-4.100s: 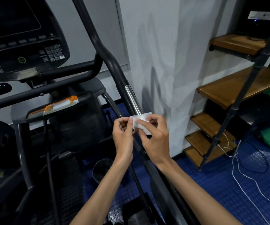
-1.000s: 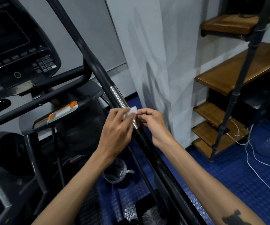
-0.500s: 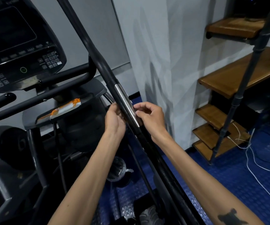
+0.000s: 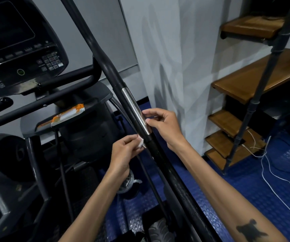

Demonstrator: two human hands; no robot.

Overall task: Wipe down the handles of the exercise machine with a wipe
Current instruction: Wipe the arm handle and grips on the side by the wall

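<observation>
A long black handle bar (image 4: 104, 60) of the exercise machine runs diagonally from top left to bottom right, with a shiny chrome sleeve (image 4: 135, 110) in its middle. My left hand (image 4: 125, 152) sits just left of the bar below the chrome sleeve and pinches a small white wipe (image 4: 140, 143) against the bar. My right hand (image 4: 161, 124) is on the bar's right side, its fingertips touching the lower end of the chrome sleeve. Most of the wipe is hidden by my left fingers.
The machine's console (image 4: 18, 49) is at upper left. An orange-and-white wipes pack (image 4: 67, 115) lies on the grey tray below it. A small bin (image 4: 129, 184) stands on the blue floor. Wooden stair treads (image 4: 256, 79) and white cables (image 4: 271, 175) are at right.
My left hand with the wipe has slid down from beside the chrome sleeve to just below it. My right hand stays at the sleeve's lower end.
</observation>
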